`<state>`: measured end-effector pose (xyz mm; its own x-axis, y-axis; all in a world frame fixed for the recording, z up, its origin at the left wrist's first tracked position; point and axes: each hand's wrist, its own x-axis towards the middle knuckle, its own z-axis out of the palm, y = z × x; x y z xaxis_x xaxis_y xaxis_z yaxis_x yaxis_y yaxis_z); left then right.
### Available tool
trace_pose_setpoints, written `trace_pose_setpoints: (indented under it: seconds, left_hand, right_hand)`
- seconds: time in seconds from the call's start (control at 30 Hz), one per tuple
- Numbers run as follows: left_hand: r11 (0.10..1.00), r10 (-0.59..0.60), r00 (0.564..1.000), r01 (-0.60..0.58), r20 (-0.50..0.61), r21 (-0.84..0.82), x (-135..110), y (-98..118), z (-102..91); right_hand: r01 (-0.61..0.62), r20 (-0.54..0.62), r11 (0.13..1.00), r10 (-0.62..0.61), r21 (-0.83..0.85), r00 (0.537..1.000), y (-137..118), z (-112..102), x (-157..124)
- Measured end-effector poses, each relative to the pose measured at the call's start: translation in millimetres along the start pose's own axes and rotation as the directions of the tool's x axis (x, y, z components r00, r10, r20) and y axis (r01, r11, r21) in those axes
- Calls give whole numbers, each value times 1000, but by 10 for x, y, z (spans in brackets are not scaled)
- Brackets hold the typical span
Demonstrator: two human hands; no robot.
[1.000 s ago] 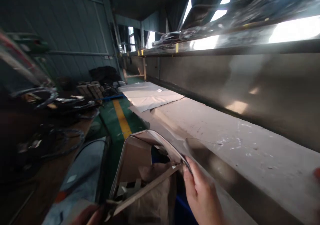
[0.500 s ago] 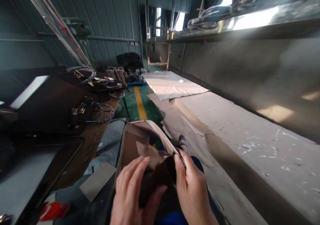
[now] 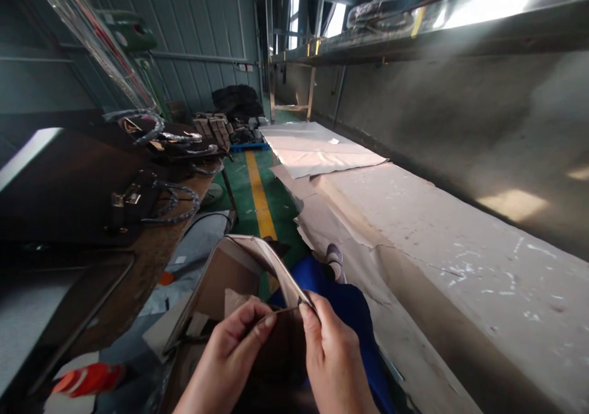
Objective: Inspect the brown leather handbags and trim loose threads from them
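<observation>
An open-topped brown bag with a pale rim sits tilted in front of me, above my lap. My right hand is closed on its near right corner, thumb inside and fingers behind the rim. My left hand pinches the bag's near top edge between thumb and fingertips, a little left of the right hand. Between the two hands that dark edge runs fairly straight. A torn-looking brown paper piece shows inside the bag, partly hidden by my left hand. The bag's lower part is mostly hidden behind my forearms.
A workbench at left carries dark handbags with wrapped handles. Below lies a red-orange container. A long table covered in brown paper runs along the right. Between them is a green floor with a yellow line.
My left hand has gone from spread fingers over the bag to pinching its near edge. The bag has tipped and its rim dropped lower left. My right hand keeps its hold, slightly lower.
</observation>
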<state>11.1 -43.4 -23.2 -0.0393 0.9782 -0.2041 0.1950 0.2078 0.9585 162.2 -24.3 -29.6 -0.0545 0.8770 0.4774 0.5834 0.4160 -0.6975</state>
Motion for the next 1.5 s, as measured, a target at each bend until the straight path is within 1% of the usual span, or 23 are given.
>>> trace_pose_setpoints:
  seconds: [0.03, 0.07, 0.1, 0.13, 0.17, 0.23, 0.27, 0.3, 0.33, 0.37, 0.47, 0.5, 0.6, 0.67, 0.77, 0.83, 0.93, 1.0, 1.03, 1.13, 1.2, 1.3, 1.5]
  left_hand:
    - [987, 88, 996, -89, 13, 135, 13, 20, -16]
    - [942, 186, 982, -191, 46, 276, 33, 47, -31]
    - [868, 285, 954, -298, 92, 397, 63, 78, -45]
    - [774, 381, 912, -404, 152, 488, 102, 113, -53]
    - [663, 475, 851, -512, 222, 546, 153, 149, -54]
    - [427, 609, 705, -678, 363, 598, 281, 216, -32]
    - [330, 650, 638, -726, 412, 603, 352, 243, -10]
    - [262, 673, 591, -753, 445, 604, 422, 264, 18]
    - [216, 685, 559, -768, 467, 602, 487, 280, 49]
    - [190, 690, 543, -774, 479, 604, 544, 292, 82]
    - [162, 691, 523, -785, 499, 598, 661, 306, 177]
    - [167, 685, 527, -785, 503, 596, 685, 306, 207]
    - [224, 647, 580, -765, 494, 604, 748, 295, 288]
    - [259, 639, 595, -763, 487, 593, 800, 282, 336]
    - [265, 674, 556, -796, 486, 544, 899, 263, 398]
    - [255, 693, 536, -808, 483, 531, 965, 251, 437]
    - [259, 691, 531, -815, 490, 518, 1042, 231, 500]
    - [247, 683, 520, -825, 513, 508, 1077, 229, 536]
    - [229, 682, 505, -835, 530, 501, 1091, 236, 549]
    - [151, 643, 456, -863, 615, 482, 1122, 299, 565]
    - [136, 571, 456, -873, 683, 468, 1135, 359, 564]
    - [199, 479, 483, -873, 734, 445, 1149, 416, 570]
    - [416, 333, 538, -821, 774, 392, 1196, 330, 658]
  right_hand:
    - [-3, 30, 1000, 2, 16, 1000, 42, -25, -9]
    - [1, 65, 1000, -3, 30, 998, 90, -56, -20]
    - [4, 102, 999, -9, 43, 995, 141, -90, -34]
    - [-4, 139, 998, -4, 56, 990, 194, -127, -49]
    - [-30, 179, 997, 17, 70, 984, 245, -166, -65]
    - [-121, 265, 988, 92, 99, 960, 330, -246, -97]
    - [-172, 303, 979, 132, 111, 944, 361, -286, -109]
    - [-217, 340, 969, 165, 121, 926, 384, -326, -117]
    - [-254, 374, 959, 190, 128, 908, 398, -364, -120]
    - [-282, 401, 951, 210, 130, 892, 407, -401, -118]
    - [-342, 446, 934, 265, 100, 855, 425, -497, -86]
    - [-358, 457, 930, 284, 82, 843, 436, -522, -69]
    - [-404, 492, 914, 333, 40, 804, 490, -576, -4]
    - [-437, 529, 899, 356, 31, 770, 524, -595, 55]
    - [-475, 562, 880, 398, -9, 726, 537, -605, 167]
    - [-477, 563, 877, 424, -59, 710, 526, -604, 236]
    - [-435, 537, 888, 442, -149, 718, 533, -594, 282]
    - [-393, 509, 903, 425, -176, 748, 577, -581, 264]
    - [-385, 496, 907, 417, -172, 761, 609, -573, 243]
    - [-432, 474, 898, 418, -85, 775, 706, -554, 158]
    - [-497, 486, 868, 439, -12, 755, 752, -554, 101]
    - [-563, 537, 825, 454, 48, 711, 792, -575, 30]
    - [-685, 610, 726, 512, 69, 605, 849, -614, -35]
